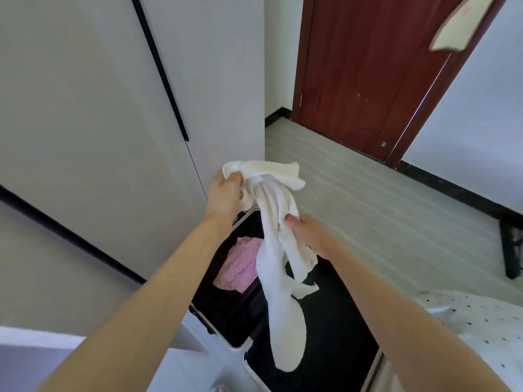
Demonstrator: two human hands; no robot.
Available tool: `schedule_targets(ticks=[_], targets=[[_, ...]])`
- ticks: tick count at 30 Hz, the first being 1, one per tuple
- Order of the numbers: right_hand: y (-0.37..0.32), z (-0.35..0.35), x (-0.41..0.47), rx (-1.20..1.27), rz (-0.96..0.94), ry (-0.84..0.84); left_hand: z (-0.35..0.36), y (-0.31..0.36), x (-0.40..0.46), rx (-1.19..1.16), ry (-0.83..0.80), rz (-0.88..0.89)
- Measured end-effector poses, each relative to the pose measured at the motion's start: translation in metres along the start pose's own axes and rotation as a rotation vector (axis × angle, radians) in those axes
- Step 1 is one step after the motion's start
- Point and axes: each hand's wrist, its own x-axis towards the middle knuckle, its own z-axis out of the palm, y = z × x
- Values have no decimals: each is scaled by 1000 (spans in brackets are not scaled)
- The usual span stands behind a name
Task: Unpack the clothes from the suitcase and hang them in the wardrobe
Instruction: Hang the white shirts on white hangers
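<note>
While both hands grip it, white garment (pixel 278 250) hangs lengthwise — tail downward.

Fingers of the left hand (pixel 225 190) are buried in the bunched top of the white garment (pixel 278 222); its kind cannot be told. Right hand (pixel 307 232) fingers are partly wrapped in the cloth. Below the hands, the open suitcase (pixel 325 321) is covered in part by the hanging garment and both forearms, its near end cut off by the bottom edge. The pink garment (pixel 240 264) under the left wrist is half hidden. Far right of the hands, a black object (pixel 512 250) is cut by the edge, unidentifiable
</note>
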Motion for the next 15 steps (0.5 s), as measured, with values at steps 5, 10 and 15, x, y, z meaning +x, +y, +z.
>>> schedule_targets(ticks=[5, 10, 15], targets=[[-56, -22, -64, 187, 39, 98, -33, 28, -50, 103, -166, -131], [-96, -16, -111, 350, 29, 37, -57, 26, -123, 231, -539, -275], [-125, 16, -165, 329, 19, -106, -94, 21, -170, 294, -475, -137]])
